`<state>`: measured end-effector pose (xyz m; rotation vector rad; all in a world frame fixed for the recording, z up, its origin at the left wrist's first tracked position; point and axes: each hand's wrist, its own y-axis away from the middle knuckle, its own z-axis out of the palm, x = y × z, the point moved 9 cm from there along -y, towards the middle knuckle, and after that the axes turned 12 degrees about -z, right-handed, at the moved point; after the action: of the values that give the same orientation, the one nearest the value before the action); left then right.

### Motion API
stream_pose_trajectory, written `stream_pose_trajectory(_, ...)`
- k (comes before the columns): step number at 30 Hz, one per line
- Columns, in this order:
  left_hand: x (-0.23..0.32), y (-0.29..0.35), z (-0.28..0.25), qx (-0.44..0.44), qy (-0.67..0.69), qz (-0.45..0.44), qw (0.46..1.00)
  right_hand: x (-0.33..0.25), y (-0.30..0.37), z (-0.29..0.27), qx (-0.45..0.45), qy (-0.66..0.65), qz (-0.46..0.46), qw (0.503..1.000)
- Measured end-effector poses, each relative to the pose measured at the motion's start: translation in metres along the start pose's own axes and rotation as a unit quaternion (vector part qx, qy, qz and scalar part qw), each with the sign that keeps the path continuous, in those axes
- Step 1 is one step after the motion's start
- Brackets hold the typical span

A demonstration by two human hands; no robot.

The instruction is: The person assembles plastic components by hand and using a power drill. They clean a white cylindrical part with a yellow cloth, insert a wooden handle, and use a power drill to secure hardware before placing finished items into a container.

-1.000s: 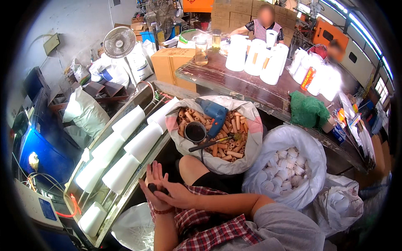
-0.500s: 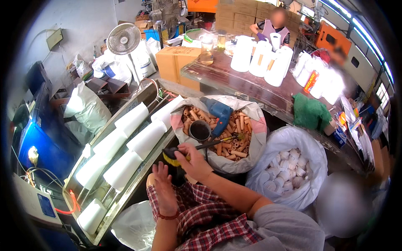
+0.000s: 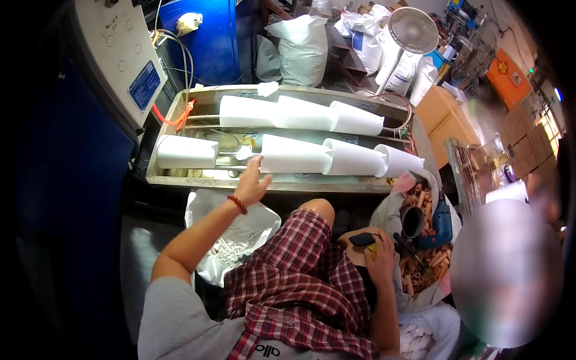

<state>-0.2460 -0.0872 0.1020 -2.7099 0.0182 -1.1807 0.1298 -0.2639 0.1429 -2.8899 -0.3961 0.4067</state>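
Note:
My left hand [image 3: 253,183] reaches over the near edge of a long wooden trough [image 3: 336,185], fingers extended and apart, with nothing visibly in them. Its fingertips are beside a metal rod and a small white piece [image 3: 244,153], in the gap between a single white tapered tube [image 3: 187,152] and a row of similar tubes [image 3: 295,156]. Whether they touch is hard to tell. Low by my right knee, my right hand [image 3: 379,258] is closed on a brush [image 3: 363,240] with a black back and yellow bristles.
A second row of white tubes [image 3: 306,113] lies along the trough's far side. At right, a sack [image 3: 390,216] holds brown tubes, a blue power drill [image 3: 443,225] and a dark cup [image 3: 412,222]. A white bag [image 3: 201,210] with thin white pieces sits below my left arm.
The view has swung left toward the trough. My left hand has moved from in front of me to the rods; my right hand has lowered to my knee, still holding the brush.

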Motion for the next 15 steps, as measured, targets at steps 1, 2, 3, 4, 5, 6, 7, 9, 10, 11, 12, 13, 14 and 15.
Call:
stream_pose_trajectory(1,-0.006,-0.009,-0.010,0.040,-0.068,0.013,0.997,0.006,0.000,-0.005,0.000,0.011,0.018,1.000)
stream_pose_trajectory(2,-0.012,-0.019,-0.016,0.077,-0.133,0.034,0.988,0.007,0.001,-0.005,-0.004,0.015,0.023,1.000)
stream_pose_trajectory(3,-0.022,-0.034,-0.016,0.068,-0.197,0.040,0.977,0.007,0.002,-0.003,-0.006,0.019,0.032,0.999)
stream_pose_trajectory(4,-0.036,-0.052,-0.012,0.061,-0.256,0.052,0.963,0.011,0.003,-0.002,-0.004,0.027,0.046,0.999)
stream_pose_trajectory(5,-0.053,-0.075,0.005,0.003,-0.327,0.038,0.944,0.018,0.004,-0.002,0.007,0.012,0.044,0.999)
stream_pose_trajectory(6,-0.069,-0.074,0.006,-0.034,-0.353,0.084,0.931,0.020,0.004,0.007,-0.001,0.027,0.045,0.999)
stream_pose_trajectory(7,-0.109,-0.079,0.017,-0.110,-0.418,0.008,0.902,0.015,0.000,0.003,0.014,0.023,0.053,0.998)
stream_pose_trajectory(9,-0.159,-0.080,0.040,-0.299,-0.506,-0.005,0.809,0.027,-0.001,0.008,-0.008,-0.021,0.068,0.997)
stream_pose_trajectory(10,-0.181,-0.086,0.040,-0.271,-0.446,-0.057,0.851,0.025,-0.001,0.004,-0.005,0.034,0.077,0.996)
stream_pose_trajectory(11,-0.215,-0.092,0.046,-0.321,-0.498,-0.097,0.800,0.024,-0.003,0.002,0.005,0.036,0.064,0.997)
stream_pose_trajectory(12,-0.268,-0.098,0.019,-0.297,-0.529,-0.104,0.788,0.016,-0.019,0.003,0.032,0.022,0.031,0.999)
stream_pose_trajectory(13,-0.259,-0.102,0.042,-0.321,-0.554,-0.108,0.760,0.026,-0.008,0.002,0.026,0.017,0.055,0.998)
stream_pose_trajectory(14,-0.254,-0.108,0.045,-0.285,-0.528,-0.105,0.793,0.026,-0.003,-0.002,0.022,0.009,0.060,0.998)
stream_pose_trajectory(15,-0.236,-0.101,0.053,-0.310,-0.612,-0.104,0.720,0.030,0.005,-0.008,0.035,0.010,0.073,0.997)
